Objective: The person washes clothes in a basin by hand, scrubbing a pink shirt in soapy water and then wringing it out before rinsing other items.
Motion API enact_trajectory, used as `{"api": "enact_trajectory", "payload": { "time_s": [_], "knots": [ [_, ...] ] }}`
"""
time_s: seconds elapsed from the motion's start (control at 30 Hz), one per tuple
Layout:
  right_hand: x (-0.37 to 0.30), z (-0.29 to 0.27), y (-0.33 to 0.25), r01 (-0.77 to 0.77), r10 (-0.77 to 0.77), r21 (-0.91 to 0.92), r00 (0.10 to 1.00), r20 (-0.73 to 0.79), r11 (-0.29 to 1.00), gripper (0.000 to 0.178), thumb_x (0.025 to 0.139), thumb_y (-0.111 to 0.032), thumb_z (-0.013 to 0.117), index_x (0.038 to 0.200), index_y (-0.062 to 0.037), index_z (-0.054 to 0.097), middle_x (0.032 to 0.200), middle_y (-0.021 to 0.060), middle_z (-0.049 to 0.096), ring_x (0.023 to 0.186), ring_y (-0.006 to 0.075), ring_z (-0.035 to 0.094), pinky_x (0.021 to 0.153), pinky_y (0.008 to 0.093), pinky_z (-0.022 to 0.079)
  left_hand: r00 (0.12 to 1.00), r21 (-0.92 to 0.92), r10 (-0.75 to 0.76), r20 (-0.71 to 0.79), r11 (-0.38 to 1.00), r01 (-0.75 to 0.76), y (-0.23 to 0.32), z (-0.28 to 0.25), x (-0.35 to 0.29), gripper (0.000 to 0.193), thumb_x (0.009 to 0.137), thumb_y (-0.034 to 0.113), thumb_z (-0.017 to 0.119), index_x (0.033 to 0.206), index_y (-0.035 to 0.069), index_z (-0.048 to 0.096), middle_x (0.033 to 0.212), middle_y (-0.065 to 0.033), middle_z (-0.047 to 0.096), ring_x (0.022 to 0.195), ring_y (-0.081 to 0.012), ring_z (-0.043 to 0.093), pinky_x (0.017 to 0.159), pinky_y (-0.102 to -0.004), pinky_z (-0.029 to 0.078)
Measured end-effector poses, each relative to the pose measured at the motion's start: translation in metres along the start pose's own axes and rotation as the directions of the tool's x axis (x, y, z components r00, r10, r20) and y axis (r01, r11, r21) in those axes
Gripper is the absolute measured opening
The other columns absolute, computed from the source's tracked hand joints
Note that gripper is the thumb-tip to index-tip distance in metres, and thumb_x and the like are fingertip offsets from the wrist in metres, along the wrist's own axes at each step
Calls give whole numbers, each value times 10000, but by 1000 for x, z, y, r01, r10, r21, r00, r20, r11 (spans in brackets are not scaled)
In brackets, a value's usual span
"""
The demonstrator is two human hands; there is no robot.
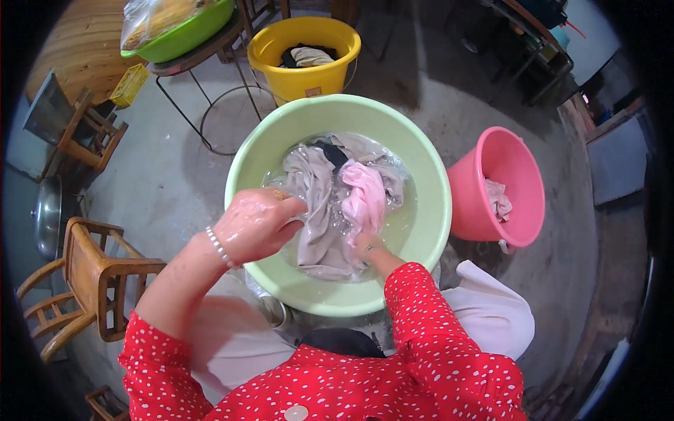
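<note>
A large pale green basin (pixel 242 165) of water and wet laundry stands in front of me. My right hand (pixel 366 245) is down in it, closed round the lower end of a pink cloth garment (pixel 365 193). My left hand (pixel 261 219), wet and wearing a beaded bracelet, is held over the basin's left rim. Its fingers are curled in, and no cloth hangs from them. Close beside it, a greyish garment (pixel 309 179) lies soaking. A small black cloth (pixel 330 153) shows at the far side of the laundry.
Behind the basin stands a yellow bucket (pixel 302 84) with dark and light cloths. To the right, a pink bucket (pixel 467 193) holds a pale pink cloth (pixel 498 200). A wooden chair (pixel 105 266) is at left; a green tub (pixel 186 35) rests on a stool at far left.
</note>
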State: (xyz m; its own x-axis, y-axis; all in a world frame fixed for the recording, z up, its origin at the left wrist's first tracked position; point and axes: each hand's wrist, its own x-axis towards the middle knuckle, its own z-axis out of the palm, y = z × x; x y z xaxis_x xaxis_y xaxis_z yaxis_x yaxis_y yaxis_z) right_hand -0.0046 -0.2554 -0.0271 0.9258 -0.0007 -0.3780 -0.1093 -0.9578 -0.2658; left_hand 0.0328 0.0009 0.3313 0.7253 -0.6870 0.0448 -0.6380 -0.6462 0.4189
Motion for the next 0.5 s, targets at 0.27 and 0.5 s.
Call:
{"api": "enact_trajectory", "payload": {
  "time_s": [0.27, 0.5],
  "knots": [
    [18, -85, 16, -84, 436, 932, 896, -85, 353, 247, 575, -6, 594, 818, -37, 630, 654, 63, 562, 622, 181, 556, 559, 303, 469, 851, -351, -425, 309, 780, 517, -45, 144, 15, 437, 804, 374, 571, 1086, 40, 588, 890, -114, 654, 836, -205, 608, 697, -340, 481],
    [-51, -135, -87, 50, 180, 984, 980, -81, 170, 529, 577, 84, 553, 1088, -52, 572, 777, 88, 591, 664, 201, 581, 559, 298, 479, 721, -563, -320, 615, -818, 117, 42, 204, 29, 467, 843, 466, 443, 1082, 76, 538, 1078, -124, 580, 949, -275, 562, 811, -382, 467]
  ]
}}
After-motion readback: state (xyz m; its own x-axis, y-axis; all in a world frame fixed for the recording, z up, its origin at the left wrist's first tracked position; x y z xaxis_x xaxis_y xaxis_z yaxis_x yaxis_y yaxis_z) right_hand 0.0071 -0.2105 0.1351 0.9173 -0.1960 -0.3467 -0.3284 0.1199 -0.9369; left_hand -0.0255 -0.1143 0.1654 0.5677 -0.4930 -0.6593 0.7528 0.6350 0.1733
